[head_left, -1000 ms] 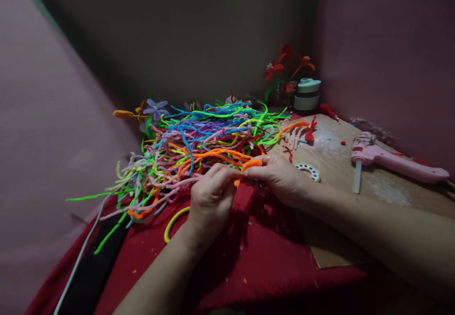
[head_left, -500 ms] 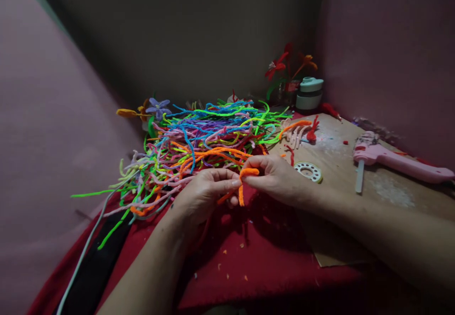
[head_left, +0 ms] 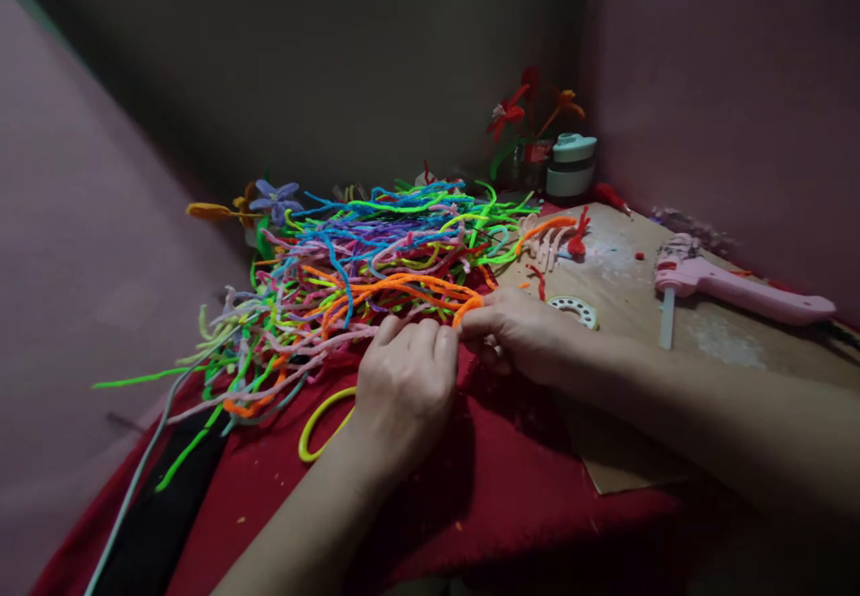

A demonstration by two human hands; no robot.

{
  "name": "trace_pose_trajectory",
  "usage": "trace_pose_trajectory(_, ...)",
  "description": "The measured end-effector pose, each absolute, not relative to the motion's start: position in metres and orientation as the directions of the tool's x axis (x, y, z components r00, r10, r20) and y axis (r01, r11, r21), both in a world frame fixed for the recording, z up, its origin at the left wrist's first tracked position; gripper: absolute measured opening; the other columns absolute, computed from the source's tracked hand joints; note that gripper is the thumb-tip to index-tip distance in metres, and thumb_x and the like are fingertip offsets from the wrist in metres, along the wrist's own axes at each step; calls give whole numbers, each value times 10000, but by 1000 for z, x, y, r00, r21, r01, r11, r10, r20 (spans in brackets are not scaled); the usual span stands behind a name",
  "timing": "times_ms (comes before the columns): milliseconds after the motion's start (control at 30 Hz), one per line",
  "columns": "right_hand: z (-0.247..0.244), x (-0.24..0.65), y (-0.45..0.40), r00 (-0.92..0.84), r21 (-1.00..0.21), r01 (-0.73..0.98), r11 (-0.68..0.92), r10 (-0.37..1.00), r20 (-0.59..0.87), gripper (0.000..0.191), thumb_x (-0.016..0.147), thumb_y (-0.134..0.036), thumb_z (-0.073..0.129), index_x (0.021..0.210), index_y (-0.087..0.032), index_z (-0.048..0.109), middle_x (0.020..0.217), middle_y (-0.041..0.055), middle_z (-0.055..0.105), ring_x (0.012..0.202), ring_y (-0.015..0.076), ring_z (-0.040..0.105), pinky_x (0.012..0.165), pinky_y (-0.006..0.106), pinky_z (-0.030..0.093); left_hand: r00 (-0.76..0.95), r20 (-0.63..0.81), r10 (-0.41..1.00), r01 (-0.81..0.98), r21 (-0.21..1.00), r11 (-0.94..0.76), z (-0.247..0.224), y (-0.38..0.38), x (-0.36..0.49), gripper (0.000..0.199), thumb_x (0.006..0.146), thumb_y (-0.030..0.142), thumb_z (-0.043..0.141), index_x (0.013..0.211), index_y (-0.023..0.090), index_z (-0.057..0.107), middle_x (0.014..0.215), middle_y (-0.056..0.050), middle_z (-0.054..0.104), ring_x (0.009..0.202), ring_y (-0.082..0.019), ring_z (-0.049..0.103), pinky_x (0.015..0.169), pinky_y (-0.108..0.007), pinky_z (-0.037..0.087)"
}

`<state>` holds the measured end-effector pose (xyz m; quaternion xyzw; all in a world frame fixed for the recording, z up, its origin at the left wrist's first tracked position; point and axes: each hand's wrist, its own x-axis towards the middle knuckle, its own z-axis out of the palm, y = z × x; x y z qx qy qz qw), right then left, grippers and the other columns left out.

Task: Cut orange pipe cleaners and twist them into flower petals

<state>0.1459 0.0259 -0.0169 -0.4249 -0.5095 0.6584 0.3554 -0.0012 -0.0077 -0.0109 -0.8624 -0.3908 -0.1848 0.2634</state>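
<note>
Over the red cloth [head_left: 430, 506] my two hands meet at a bent orange pipe cleaner [head_left: 467, 311]. My right hand [head_left: 520, 332] pinches it between thumb and fingers. My left hand [head_left: 409, 376] is closed with its back to me, against the lower end of the same pipe cleaner; its fingertips are hidden. A smooth yellow loop [head_left: 307, 435] shows beside the left wrist, and I cannot tell whether that hand touches it. Just beyond the hands spreads a tangled heap of coloured pipe cleaners [head_left: 396, 246].
A pink hot glue gun [head_left: 745, 291] lies on a brown board [head_left: 632, 246] at right, near a white disc with holes [head_left: 574, 311]. Behind are a mint-lidded container [head_left: 571, 166] and red pipe-cleaner flowers [head_left: 507, 114]. A pale cable [head_left: 144, 470] runs down the left.
My left hand has turned over, knuckles now up, hiding most of the orange pipe cleaner. The yellow loop has come into sight. The whole view has shifted slightly.
</note>
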Motion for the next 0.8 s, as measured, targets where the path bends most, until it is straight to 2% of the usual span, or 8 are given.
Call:
trace_pose_trajectory(67,-15,146,26,-394,-969,-67,-238,899,-194,188,595,-142,525,437,-166,426,369,-53,376,319,61,315,325,222,207,602,540,589,785,-262,-562,-9,-7,-1,287,858,153,385,642,154,573,576,-29,519,538,-154,454,613,-329,331)
trace_pose_trajectory(100,-13,147,26,-393,-975,-56,-213,903,-175,187,598,-138,524,440,-165,427,366,-55,371,320,58,307,328,220,206,555,544,629,801,-146,-581,-6,-7,-2,267,855,171,406,654,153,580,602,-33,542,565,-156,477,629,-326,345)
trace_pose_trajectory(167,-9,149,25,-402,-990,-16,-140,907,-122,172,615,-134,525,461,-158,450,372,-58,375,335,54,307,345,212,216,421,489,764,780,236,-580,1,-4,-7,219,848,236,455,716,152,607,707,-44,604,665,-162,539,672,-305,383)
trace_pose_trajectory(233,-6,153,25,-446,-999,2,-54,894,-49,125,634,-135,530,511,-145,510,404,-57,409,369,52,335,373,202,244,304,301,904,624,654,-428,9,-1,-14,242,860,317,462,815,159,639,818,-43,651,783,-169,586,718,-275,418)
trace_pose_trajectory(300,-5,155,24,-490,-1000,-11,14,871,18,86,658,-151,535,582,-136,574,445,-56,445,404,52,359,402,195,267,289,98,952,449,865,-226,13,2,-21,290,858,370,465,843,159,663,810,-36,672,811,-178,601,742,-269,429)
trace_pose_trajectory(367,-5,157,25,-516,-997,-5,73,854,65,83,668,-159,541,627,-133,608,473,-55,468,428,49,367,420,191,270,357,-66,932,325,944,-57,14,4,-26,305,840,381,493,806,142,678,768,-49,676,772,-184,605,746,-284,435)
trace_pose_trajectory(467,-6,157,27,-520,-985,47,167,846,119,75,663,-140,536,634,-131,604,514,-56,474,463,46,363,441,187,260,446,-180,877,262,963,65,14,4,-28,304,814,367,530,704,125,678,714,-67,662,700,-168,590,735,-289,434)
trace_pose_trajectory(800,-1,156,25,-540,-925,107,366,802,255,86,688,-185,541,635,-132,583,562,-39,472,527,67,386,499,199,292,419,-230,878,272,955,120,13,2,-27,264,779,340,589,611,135,589,565,-2,534,523,-82,442,539,-204,331)
